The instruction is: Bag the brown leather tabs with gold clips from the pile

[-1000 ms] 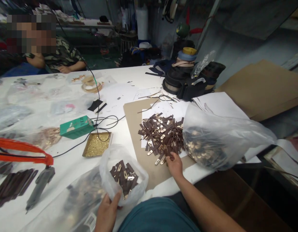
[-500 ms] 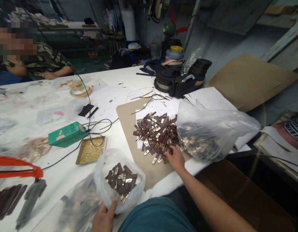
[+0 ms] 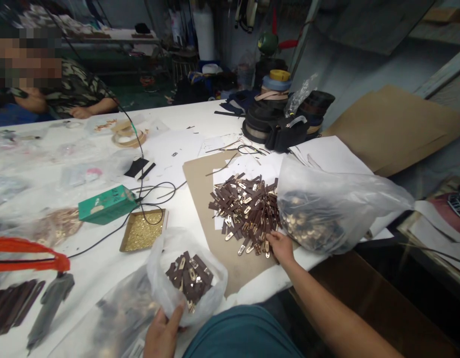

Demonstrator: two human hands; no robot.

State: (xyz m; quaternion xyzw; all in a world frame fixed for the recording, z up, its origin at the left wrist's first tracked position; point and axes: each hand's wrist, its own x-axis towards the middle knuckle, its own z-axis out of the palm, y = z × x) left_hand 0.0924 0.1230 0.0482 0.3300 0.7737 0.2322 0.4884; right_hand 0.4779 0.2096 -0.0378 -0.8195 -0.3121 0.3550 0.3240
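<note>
Gripping the small bag (image 3: pixel 187 278), left hand (image 3: pixel 162 333); right hand (image 3: pixel 281 247) pinches jumbled tabs (image 3: pixel 246 211).

Teal shirt, bare forearms, no gloves

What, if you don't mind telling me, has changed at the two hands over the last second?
The right hand slid rightward along the near edge of the pile of brown tabs, toward the large plastic bag; no tab visibly lifted. The left hand still holds the small bag of tabs. The pile, bags and gold tray stayed put.
</note>
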